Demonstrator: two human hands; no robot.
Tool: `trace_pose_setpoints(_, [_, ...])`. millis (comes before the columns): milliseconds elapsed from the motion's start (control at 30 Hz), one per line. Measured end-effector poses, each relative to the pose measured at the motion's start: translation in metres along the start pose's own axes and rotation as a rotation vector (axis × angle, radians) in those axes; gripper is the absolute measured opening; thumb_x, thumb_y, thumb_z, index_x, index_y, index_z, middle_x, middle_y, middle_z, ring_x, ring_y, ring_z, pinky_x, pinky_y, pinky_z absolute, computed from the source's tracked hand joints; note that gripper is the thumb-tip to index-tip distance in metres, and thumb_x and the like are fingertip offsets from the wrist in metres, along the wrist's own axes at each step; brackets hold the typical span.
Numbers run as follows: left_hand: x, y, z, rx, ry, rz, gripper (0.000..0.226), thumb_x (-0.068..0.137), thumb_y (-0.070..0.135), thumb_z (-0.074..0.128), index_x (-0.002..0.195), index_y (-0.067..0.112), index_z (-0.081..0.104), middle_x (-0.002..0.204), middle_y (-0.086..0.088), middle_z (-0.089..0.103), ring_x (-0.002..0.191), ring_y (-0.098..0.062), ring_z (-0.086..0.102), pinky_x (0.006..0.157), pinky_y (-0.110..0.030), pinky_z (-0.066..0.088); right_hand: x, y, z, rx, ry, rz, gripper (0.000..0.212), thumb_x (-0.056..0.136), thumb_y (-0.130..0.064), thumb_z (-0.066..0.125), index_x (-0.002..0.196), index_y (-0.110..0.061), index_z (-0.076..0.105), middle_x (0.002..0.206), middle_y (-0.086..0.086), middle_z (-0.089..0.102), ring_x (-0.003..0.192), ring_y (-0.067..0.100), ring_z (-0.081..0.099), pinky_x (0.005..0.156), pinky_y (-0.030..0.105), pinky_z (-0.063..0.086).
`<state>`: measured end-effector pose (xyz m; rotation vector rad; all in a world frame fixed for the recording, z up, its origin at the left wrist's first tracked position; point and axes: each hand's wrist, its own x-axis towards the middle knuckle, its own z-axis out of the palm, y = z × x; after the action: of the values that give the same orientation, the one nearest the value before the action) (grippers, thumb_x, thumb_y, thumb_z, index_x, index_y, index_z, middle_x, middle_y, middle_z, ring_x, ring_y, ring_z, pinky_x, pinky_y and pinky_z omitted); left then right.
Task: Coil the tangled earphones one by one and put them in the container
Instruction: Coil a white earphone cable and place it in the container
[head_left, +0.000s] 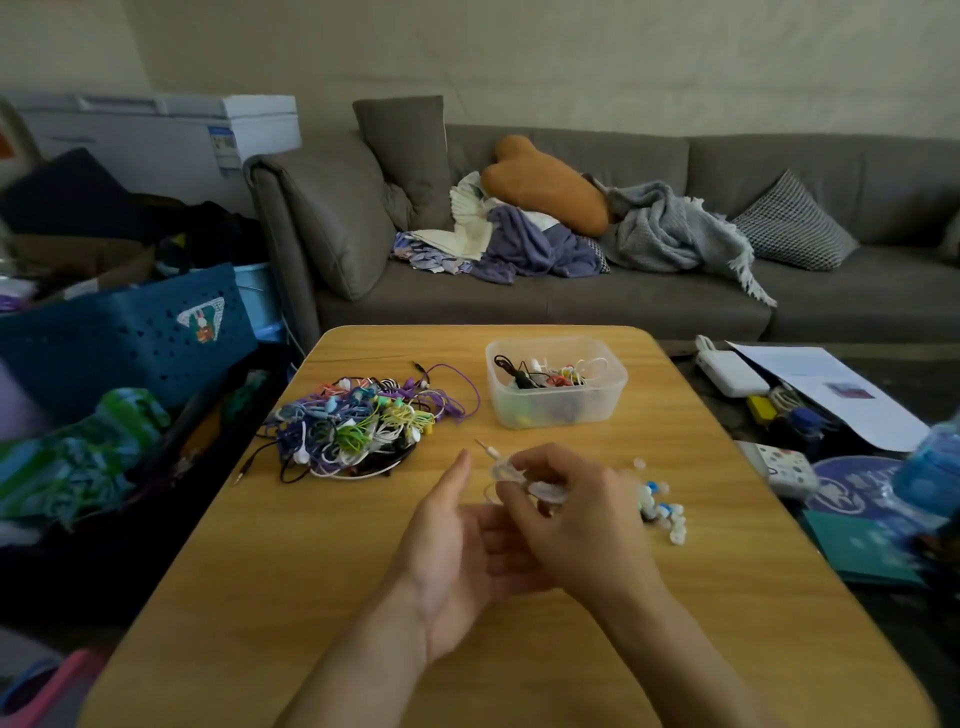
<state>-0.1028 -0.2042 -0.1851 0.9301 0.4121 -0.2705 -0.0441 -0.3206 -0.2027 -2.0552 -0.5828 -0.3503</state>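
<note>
Both hands work a white earphone: right hand pinches it, left hand relaxed; tangled pile beside container.

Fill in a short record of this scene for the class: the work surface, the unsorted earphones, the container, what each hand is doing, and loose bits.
surface: wooden table
unsorted: tangled earphones, a multicoloured pile at the table's left
container: clear plastic tub at the far right, some earphones already inside
left hand: open, palm turned inward, beside the right hand
right hand: fingers curled round a white earphone, its plug sticking out
loose bits: small ear tips, white and blue, right of the hands
</note>
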Motion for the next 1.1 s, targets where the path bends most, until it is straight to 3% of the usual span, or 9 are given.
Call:
trace_pose_setpoints(133, [0.005,0.001,0.002,-0.133,0.042,0.012,0.067,0.093,0.060,0.033,0.096,0.003,0.067,0.079,-0.015,0.068,0.061,-0.025,0.065,0.057,-0.029,0.051,0.000,-0.007,0.006,-0.082,-0.020,-0.102,0.026,0.078,-0.022,0.071,0.102,-0.029,0.074,0.087,-0.013,0.068,0.086,0.009,0.062,0.072,0.027,0.050])
trace_pose_setpoints(267, [0.011,0.000,0.000,-0.239,0.225,0.189,0.038,0.101,0.033,0.038,0.097,0.005,0.062,0.072,-0.013,0.069,0.060,-0.022,0.064,0.064,-0.033,0.045,-0.003,-0.006,0.007,-0.094,-0.088,-0.078,0.030,0.077,-0.025,0.066,0.105,-0.032,0.075,0.080,-0.011,0.064,0.072,0.008,0.062,0.064,0.033,0.053])
trace_pose_setpoints(400, [0.016,0.003,-0.007,-0.215,0.319,0.345,0.026,0.103,0.025,0.042,0.112,0.012,0.062,0.088,-0.014,0.073,0.067,-0.020,0.067,0.065,-0.033,0.050,-0.004,-0.003,0.004,-0.054,-0.188,-0.079,0.028,0.083,-0.025,0.068,0.108,-0.036,0.072,0.083,-0.014,0.068,0.074,0.005,0.064,0.067,0.025,0.053])
trace_pose_setpoints(533, [0.014,0.004,-0.008,-0.078,0.362,0.461,0.022,0.101,0.017,0.047,0.107,0.015,0.068,0.102,-0.013,0.073,0.092,-0.023,0.069,0.073,-0.038,0.054,-0.003,0.000,-0.003,-0.008,-0.432,-0.032,0.039,0.087,-0.031,0.068,0.124,-0.043,0.062,0.088,-0.016,0.070,0.081,-0.001,0.063,0.069,0.010,0.047])
trace_pose_setpoints(633, [0.016,0.000,-0.009,-0.022,0.412,0.506,0.019,0.097,0.015,0.054,0.096,0.016,0.073,0.096,-0.009,0.073,0.095,-0.023,0.066,0.084,-0.046,0.054,-0.002,0.002,-0.006,0.057,-0.545,-0.004,0.037,0.090,-0.038,0.067,0.127,-0.042,0.060,0.095,-0.013,0.072,0.084,-0.001,0.065,0.075,0.016,0.052])
trace_pose_setpoints(733, [0.017,-0.002,-0.008,0.031,0.449,0.558,0.020,0.098,0.016,0.052,0.093,0.015,0.071,0.086,-0.007,0.069,0.078,-0.019,0.064,0.064,-0.033,0.055,0.000,0.000,-0.009,0.176,-0.494,0.063,0.018,0.093,-0.042,0.063,0.108,-0.032,0.067,0.083,-0.008,0.074,0.068,0.002,0.066,0.064,0.027,0.054])
trace_pose_setpoints(800, [0.018,-0.003,-0.006,0.041,0.435,0.568,0.023,0.100,0.015,0.049,0.094,0.013,0.070,0.082,-0.007,0.068,0.069,-0.017,0.063,0.051,-0.027,0.052,0.000,-0.001,-0.008,0.193,-0.425,0.111,0.019,0.093,-0.046,0.061,0.099,-0.029,0.065,0.079,-0.004,0.074,0.067,0.010,0.067,0.065,0.036,0.056])
trace_pose_setpoints(967, [0.021,-0.009,-0.009,0.448,0.386,0.692,0.023,0.100,0.015,0.050,0.098,0.016,0.072,0.063,-0.003,0.058,0.058,-0.011,0.051,0.052,-0.023,0.043,0.003,0.003,-0.001,0.364,-0.253,0.254,0.023,0.088,-0.045,0.069,0.103,-0.030,0.061,0.080,0.007,0.071,0.068,0.019,0.067,0.066,0.045,0.057])
trace_pose_setpoints(1100, [0.017,-0.011,-0.008,0.511,0.273,0.722,0.017,0.099,0.014,0.051,0.103,0.016,0.068,0.063,-0.006,0.058,0.056,-0.016,0.048,0.052,-0.028,0.042,0.007,0.009,-0.006,0.587,-0.347,0.337,0.018,0.094,-0.026,0.066,0.108,-0.015,0.069,0.075,0.006,0.071,0.067,0.016,0.065,0.062,0.035,0.054])
